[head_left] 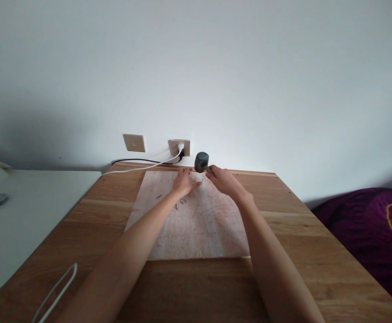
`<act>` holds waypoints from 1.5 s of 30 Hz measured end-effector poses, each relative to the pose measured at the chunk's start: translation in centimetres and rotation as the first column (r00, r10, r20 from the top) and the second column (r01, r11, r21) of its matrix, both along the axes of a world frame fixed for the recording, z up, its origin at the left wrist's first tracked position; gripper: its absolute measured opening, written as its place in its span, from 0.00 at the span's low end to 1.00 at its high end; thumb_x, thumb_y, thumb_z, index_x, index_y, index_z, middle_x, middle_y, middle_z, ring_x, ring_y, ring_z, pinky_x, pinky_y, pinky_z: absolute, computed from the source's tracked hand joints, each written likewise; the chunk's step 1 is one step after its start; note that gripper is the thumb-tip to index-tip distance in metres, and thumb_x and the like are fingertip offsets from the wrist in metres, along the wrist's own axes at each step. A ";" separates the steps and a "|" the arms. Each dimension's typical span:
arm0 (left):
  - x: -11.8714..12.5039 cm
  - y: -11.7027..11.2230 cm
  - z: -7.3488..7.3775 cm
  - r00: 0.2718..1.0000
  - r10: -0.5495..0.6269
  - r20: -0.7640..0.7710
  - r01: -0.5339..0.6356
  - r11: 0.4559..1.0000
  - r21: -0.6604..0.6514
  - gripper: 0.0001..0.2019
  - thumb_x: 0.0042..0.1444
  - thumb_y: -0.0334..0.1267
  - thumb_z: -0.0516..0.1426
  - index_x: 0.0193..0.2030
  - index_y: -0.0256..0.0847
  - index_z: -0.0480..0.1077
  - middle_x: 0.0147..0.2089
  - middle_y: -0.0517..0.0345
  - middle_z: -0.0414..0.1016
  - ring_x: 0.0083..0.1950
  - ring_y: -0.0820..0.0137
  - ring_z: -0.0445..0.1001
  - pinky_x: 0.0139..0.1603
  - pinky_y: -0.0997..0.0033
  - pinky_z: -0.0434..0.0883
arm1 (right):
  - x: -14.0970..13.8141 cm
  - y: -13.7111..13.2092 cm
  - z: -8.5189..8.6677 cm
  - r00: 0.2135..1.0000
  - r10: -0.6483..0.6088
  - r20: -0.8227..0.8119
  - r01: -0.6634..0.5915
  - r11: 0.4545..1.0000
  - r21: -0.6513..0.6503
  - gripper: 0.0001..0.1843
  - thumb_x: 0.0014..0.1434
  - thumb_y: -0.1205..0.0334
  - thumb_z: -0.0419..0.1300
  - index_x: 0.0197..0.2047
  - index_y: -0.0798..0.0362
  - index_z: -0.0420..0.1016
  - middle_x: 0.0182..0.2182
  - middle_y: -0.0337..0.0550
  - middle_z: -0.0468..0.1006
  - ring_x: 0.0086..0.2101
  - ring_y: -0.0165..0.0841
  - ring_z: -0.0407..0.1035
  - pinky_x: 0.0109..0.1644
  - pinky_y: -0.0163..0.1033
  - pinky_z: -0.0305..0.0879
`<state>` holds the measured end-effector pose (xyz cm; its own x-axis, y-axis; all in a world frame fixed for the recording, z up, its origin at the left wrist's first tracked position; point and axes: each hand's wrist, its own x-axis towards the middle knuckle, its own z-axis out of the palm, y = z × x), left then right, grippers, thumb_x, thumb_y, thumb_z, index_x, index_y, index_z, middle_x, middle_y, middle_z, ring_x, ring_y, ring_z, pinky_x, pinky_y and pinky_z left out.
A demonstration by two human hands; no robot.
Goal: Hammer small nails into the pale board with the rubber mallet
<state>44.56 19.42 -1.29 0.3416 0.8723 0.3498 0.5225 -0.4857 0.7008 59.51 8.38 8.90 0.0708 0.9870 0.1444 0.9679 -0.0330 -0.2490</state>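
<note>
A pale plywood board (196, 224) lies flat on a wooden table (310, 251). My right hand (224, 180) is closed round the handle of a hammer whose dark grey head (201, 161) is raised over the board's far edge. My left hand (184, 181) rests on the board just left of the hammer, fingers pinched together on something too small to make out, perhaps a nail. A few small nails (180, 204) lie loose on the board near my left wrist.
A white cable (142, 168) and a black cable run to a wall socket (179, 147) behind the table. A white cable loop (56, 289) lies at the front left. A white desk (31, 202) stands at the left, purple bedding (371, 229) at the right.
</note>
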 end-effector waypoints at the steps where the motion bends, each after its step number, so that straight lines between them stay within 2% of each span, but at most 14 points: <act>1: 0.0 -0.1 0.0 1.000 -0.001 0.007 0.001 1.000 0.000 0.33 0.45 0.42 0.75 0.59 0.41 0.73 0.59 0.45 0.72 0.51 0.58 0.77 0.51 0.61 0.74 | -0.2 0.1 -0.4 1.000 0.009 0.015 -0.010 1.000 0.009 0.11 0.75 0.61 0.52 0.52 0.54 0.74 0.46 0.55 0.85 0.45 0.41 0.79 0.43 0.36 0.64; 6: -0.1 -0.1 0.1 1.000 0.005 -0.003 -0.005 1.000 -0.012 0.29 0.46 0.39 0.74 0.55 0.40 0.74 0.57 0.47 0.73 0.50 0.59 0.78 0.51 0.62 0.74 | -0.4 0.6 -1.4 0.999 0.043 0.030 -0.041 0.998 -0.054 0.10 0.74 0.63 0.53 0.49 0.56 0.75 0.50 0.57 0.84 0.49 0.42 0.78 0.47 0.36 0.64; 12: -0.2 0.2 0.4 0.997 -0.047 -0.063 0.047 0.999 -0.001 0.05 0.56 0.38 0.68 0.37 0.41 0.79 0.41 0.54 0.79 0.43 0.63 0.78 0.48 0.64 0.74 | 0.6 0.3 -0.4 0.996 -0.056 -0.064 0.055 0.998 -0.013 0.13 0.75 0.60 0.50 0.52 0.55 0.74 0.40 0.52 0.85 0.34 0.38 0.79 0.37 0.35 0.64; 14: -0.3 0.3 0.6 0.995 -0.073 -0.063 0.073 0.997 0.004 0.02 0.57 0.36 0.66 0.34 0.42 0.80 0.38 0.54 0.80 0.42 0.63 0.78 0.48 0.64 0.74 | 0.9 0.2 -0.3 0.994 -0.077 -0.073 0.076 0.997 -0.020 0.13 0.75 0.60 0.51 0.53 0.54 0.74 0.38 0.50 0.85 0.31 0.37 0.78 0.36 0.35 0.64; 22: -0.1 0.3 0.5 0.995 -0.084 -0.047 0.085 0.996 0.005 0.05 0.58 0.30 0.63 0.35 0.41 0.81 0.42 0.51 0.83 0.45 0.60 0.80 0.48 0.63 0.74 | 1.2 0.0 -0.4 0.993 -0.048 -0.107 0.044 0.998 -0.040 0.13 0.74 0.60 0.51 0.51 0.54 0.75 0.37 0.50 0.85 0.32 0.37 0.78 0.37 0.35 0.65; 25: 0.0 0.3 0.2 0.996 -0.055 -0.065 0.055 0.998 0.009 0.06 0.58 0.33 0.65 0.42 0.41 0.81 0.44 0.50 0.81 0.46 0.60 0.79 0.49 0.62 0.74 | 0.9 0.1 -0.5 0.993 -0.038 -0.110 0.036 0.999 -0.017 0.13 0.75 0.60 0.51 0.52 0.55 0.75 0.39 0.51 0.85 0.34 0.37 0.79 0.38 0.35 0.66; 28: 0.1 0.2 0.1 0.998 0.009 -0.057 -0.008 1.000 0.019 0.23 0.51 0.39 0.71 0.54 0.39 0.77 0.52 0.48 0.77 0.46 0.61 0.78 0.48 0.64 0.74 | 0.4 0.4 -1.0 0.998 0.005 -0.057 -0.005 1.000 -0.009 0.14 0.75 0.61 0.51 0.53 0.55 0.75 0.44 0.54 0.85 0.41 0.40 0.80 0.43 0.36 0.66; 30: 0.1 0.1 0.1 0.998 0.040 -0.055 -0.040 0.999 0.017 0.29 0.47 0.41 0.73 0.56 0.39 0.76 0.54 0.46 0.75 0.45 0.62 0.78 0.46 0.65 0.73 | 0.0 0.6 -1.3 0.999 0.042 0.006 -0.042 0.998 -0.051 0.13 0.74 0.61 0.52 0.53 0.56 0.76 0.49 0.56 0.84 0.47 0.42 0.78 0.47 0.37 0.66; 33: 0.0 0.1 0.2 0.997 0.048 -0.062 -0.047 0.999 0.016 0.23 0.47 0.40 0.73 0.50 0.38 0.78 0.51 0.48 0.76 0.44 0.63 0.78 0.45 0.66 0.73 | -0.2 0.5 -1.4 0.998 0.057 0.015 -0.055 0.993 -0.108 0.13 0.74 0.62 0.53 0.53 0.56 0.77 0.49 0.56 0.84 0.48 0.42 0.78 0.49 0.38 0.67; 38: -0.2 0.1 0.6 0.998 -0.045 -0.044 0.046 0.999 0.024 0.03 0.56 0.36 0.67 0.35 0.40 0.80 0.40 0.53 0.81 0.42 0.62 0.79 0.48 0.64 0.73 | 0.3 -0.1 -0.3 0.994 -0.021 -0.105 0.013 0.997 -0.079 0.15 0.74 0.61 0.51 0.55 0.55 0.76 0.42 0.53 0.85 0.37 0.39 0.79 0.39 0.36 0.68; 41: -0.3 0.1 0.7 0.998 -0.065 -0.026 0.066 0.998 0.018 0.03 0.57 0.34 0.66 0.32 0.41 0.80 0.37 0.52 0.82 0.41 0.61 0.79 0.47 0.62 0.74 | 0.6 -0.4 0.0 0.993 -0.061 -0.100 0.052 0.995 -0.082 0.15 0.74 0.61 0.50 0.55 0.56 0.75 0.39 0.52 0.85 0.35 0.38 0.79 0.37 0.35 0.68; 45: -0.2 0.0 0.8 0.997 -0.069 -0.045 0.069 0.998 0.012 0.03 0.57 0.32 0.65 0.34 0.41 0.81 0.40 0.51 0.84 0.44 0.60 0.80 0.48 0.62 0.74 | 0.6 -0.4 0.0 0.995 -0.057 -0.087 0.049 0.994 -0.093 0.14 0.74 0.62 0.51 0.53 0.56 0.76 0.38 0.51 0.85 0.33 0.36 0.78 0.37 0.35 0.66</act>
<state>44.36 19.46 -0.52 0.4160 0.8414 0.3450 0.5178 -0.5310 0.6708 60.15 7.96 8.87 0.1317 0.9903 0.0448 0.9383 -0.1099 -0.3279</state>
